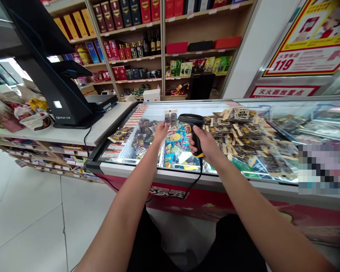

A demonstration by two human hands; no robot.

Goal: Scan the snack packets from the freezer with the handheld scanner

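My left hand (161, 133) pinches a small snack packet (170, 118) by its lower edge and holds it upright above the freezer's glass top. Wrapped round the grip of a black barcode scanner (191, 120) is my right hand (203, 143). The scanner's head points left toward the packet, a short gap away. Its cable hangs down over the freezer's front. To the right, a heap of similar snack packets (239, 128) lies on the glass. A smaller group of such packets (121, 133) rests at the left end.
Beneath the glass of the chest freezer (124, 169) are colourful packaged goods. A black checkout terminal (65, 94) stands on the white counter (93, 134) at left, beside a bowl (36, 121). Shelves of boxes and bottles (138, 49) line the back. A black chair back (200, 86) stands behind the freezer.
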